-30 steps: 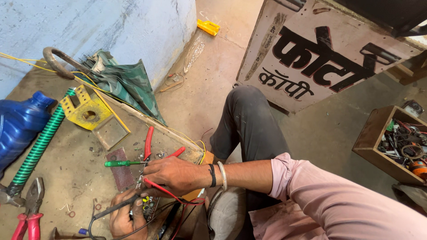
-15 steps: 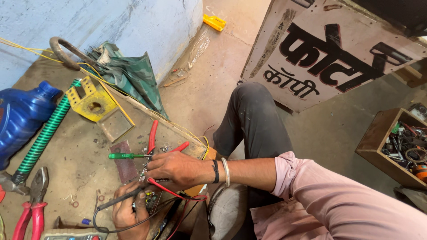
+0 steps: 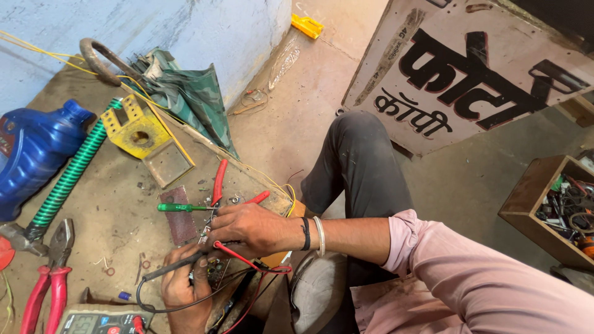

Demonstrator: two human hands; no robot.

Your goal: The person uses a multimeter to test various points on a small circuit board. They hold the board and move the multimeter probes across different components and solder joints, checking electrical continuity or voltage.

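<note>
My right hand [image 3: 247, 227] grips a red test probe [image 3: 238, 255] and presses its tip down on a small circuit board [image 3: 215, 267] on the low work surface. Below it, my left hand [image 3: 180, 286] holds a black test probe [image 3: 174, 267] against the same board. Red and black leads loop from the probes toward a multimeter [image 3: 102, 321] at the bottom edge. A green-handled screwdriver [image 3: 182, 208] and red-handled cutters [image 3: 218, 182] lie just above my right hand.
Red-handled pliers [image 3: 46, 284] lie at the left beside a green ribbed hose [image 3: 68, 176] and a blue plastic jug [image 3: 34, 154]. A yellow metal bracket [image 3: 133, 127], folded green cloth [image 3: 185, 102], a painted signboard [image 3: 470, 68] and a wooden parts box [image 3: 554, 210] surround me.
The view has shifted so the multimeter shows at the bottom. Both hands stay on the probes at the board, with only slight movement.
</note>
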